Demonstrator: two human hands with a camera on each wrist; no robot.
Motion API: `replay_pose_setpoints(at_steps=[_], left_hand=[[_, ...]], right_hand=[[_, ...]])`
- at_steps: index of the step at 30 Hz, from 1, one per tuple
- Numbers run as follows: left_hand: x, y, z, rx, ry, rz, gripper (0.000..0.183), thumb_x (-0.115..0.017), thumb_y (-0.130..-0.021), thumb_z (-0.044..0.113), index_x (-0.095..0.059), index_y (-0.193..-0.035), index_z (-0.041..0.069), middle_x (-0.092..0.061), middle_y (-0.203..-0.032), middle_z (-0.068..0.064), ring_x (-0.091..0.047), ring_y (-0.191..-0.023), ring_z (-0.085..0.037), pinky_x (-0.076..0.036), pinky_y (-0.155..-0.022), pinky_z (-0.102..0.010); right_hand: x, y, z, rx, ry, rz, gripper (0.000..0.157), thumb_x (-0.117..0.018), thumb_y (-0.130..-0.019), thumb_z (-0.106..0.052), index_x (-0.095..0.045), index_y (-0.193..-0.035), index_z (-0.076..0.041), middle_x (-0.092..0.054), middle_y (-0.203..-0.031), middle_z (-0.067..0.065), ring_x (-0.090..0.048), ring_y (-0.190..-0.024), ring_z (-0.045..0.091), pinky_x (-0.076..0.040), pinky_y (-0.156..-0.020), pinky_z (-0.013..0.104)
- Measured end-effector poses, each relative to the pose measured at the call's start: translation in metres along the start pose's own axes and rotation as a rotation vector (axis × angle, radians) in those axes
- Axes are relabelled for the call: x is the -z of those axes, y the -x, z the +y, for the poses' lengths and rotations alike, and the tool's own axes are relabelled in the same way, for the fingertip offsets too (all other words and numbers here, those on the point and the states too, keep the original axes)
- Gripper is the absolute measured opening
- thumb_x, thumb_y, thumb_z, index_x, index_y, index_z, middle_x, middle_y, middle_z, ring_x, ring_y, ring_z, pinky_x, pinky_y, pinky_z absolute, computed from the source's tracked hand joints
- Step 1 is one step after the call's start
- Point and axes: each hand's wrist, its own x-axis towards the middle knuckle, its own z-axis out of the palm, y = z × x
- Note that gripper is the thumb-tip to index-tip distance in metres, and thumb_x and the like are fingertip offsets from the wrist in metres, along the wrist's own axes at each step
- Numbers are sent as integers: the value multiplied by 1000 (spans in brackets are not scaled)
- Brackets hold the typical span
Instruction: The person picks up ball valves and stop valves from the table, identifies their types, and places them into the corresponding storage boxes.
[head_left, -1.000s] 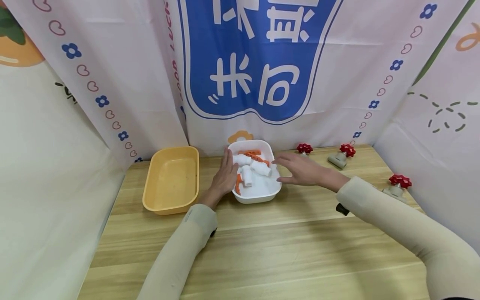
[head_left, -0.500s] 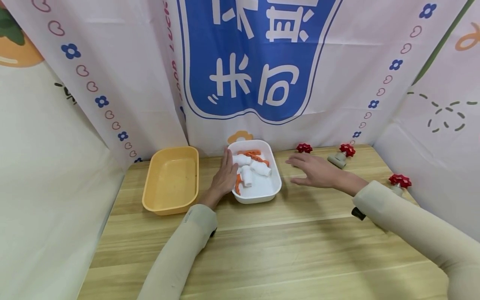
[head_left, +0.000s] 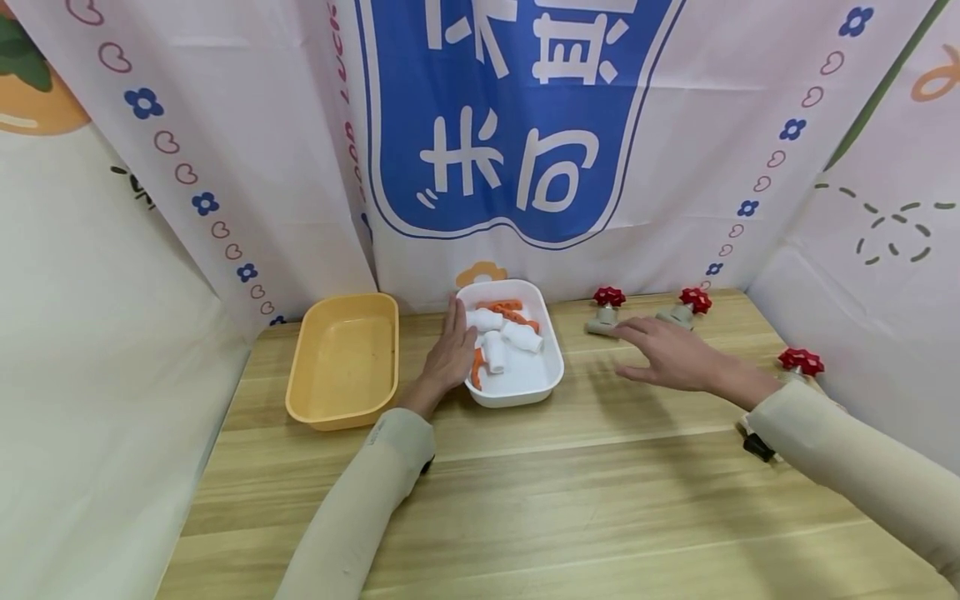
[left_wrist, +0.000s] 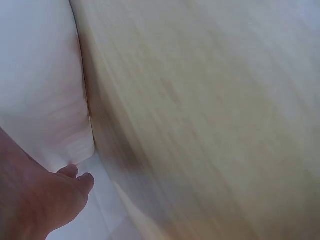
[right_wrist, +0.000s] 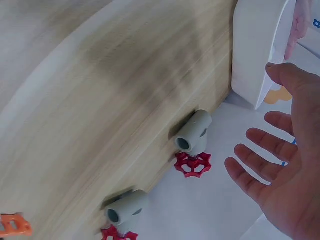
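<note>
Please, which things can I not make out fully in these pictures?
Head view: rightmost valve, its body mostly hidden by the right sleeve.
Left wrist view: left hand, cut off by the left and bottom edges.
Right wrist view: white tray, cut off by the top edge; lower valve, by the bottom edge; orange piece, by the left edge.

Head view high, facing forward, down; wrists close; head, right share white tray [head_left: 517, 398].
</note>
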Motion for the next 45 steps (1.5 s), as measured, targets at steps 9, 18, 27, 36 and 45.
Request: replay_pose_setpoints(at_steps=[9,18,27,36,45], left_hand=[[-1,1,1,3,2,5,70,-24,-115,39,9,-170,12,23,-177,4,2,-165,-22,-26,-128,-55],[-1,0,1,-11,0,2,69,-23,-115,38,10,-170,12,22,-177,4,2,-165,-19,-28,-127,-54],[-1,0,0,-4,-3,-2,69,-23,-116,39,10,-170,12,24,-176,4,4,-164,-19,-24,-129,-53],[0,0,0,-6,12,4,69,-26,-116,37,9,-170,11,22,-177,3,0,-165,-22,-27,-128,-55],[-1,0,0,-7,15,12,69,-26,-116,36,8,-170,11,21,-177,4,1,-165,-21,-25,-128,-55]], right_hand=[[0,24,7,-29,27,-17,60,-82,-94,-36,-65,-140,-2,-68,-133,19,-68,-117,40,-59,-92,59],[-1,55,14,-46,31,0,56,-83,-93,-32,-67,-136,0,-68,-132,20,-69,-114,41,-60,-89,59],[0,83,23,-72,54,29,59,-87,-89,-30,-67,-136,0,-69,-129,21,-70,-111,43,-59,-86,60],[2,110,32,-124,110,13,62,-87,-87,-37,-68,-136,-3,-69,-130,20,-69,-113,44,-59,-85,62],[-4,136,47,-89,104,46,65,-91,-82,-38,-70,-133,-5,-71,-127,18,-67,-114,44,-55,-90,65]])
